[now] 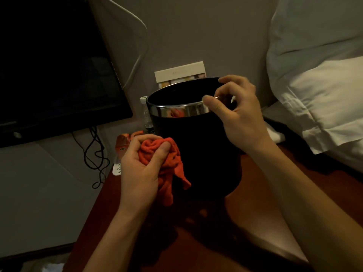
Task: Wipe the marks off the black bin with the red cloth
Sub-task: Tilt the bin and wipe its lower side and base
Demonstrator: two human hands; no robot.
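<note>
While the black bin is standing upright on the reddish table, the right hand is pinching its chrome rim; the left hand is clutching the bunched red cloth against the bin's left side.

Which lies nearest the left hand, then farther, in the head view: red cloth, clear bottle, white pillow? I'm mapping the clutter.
1. Red cloth, gripped in the left hand.
2. Clear bottle, behind it, left of the black bin.
3. White pillow, far right.
</note>
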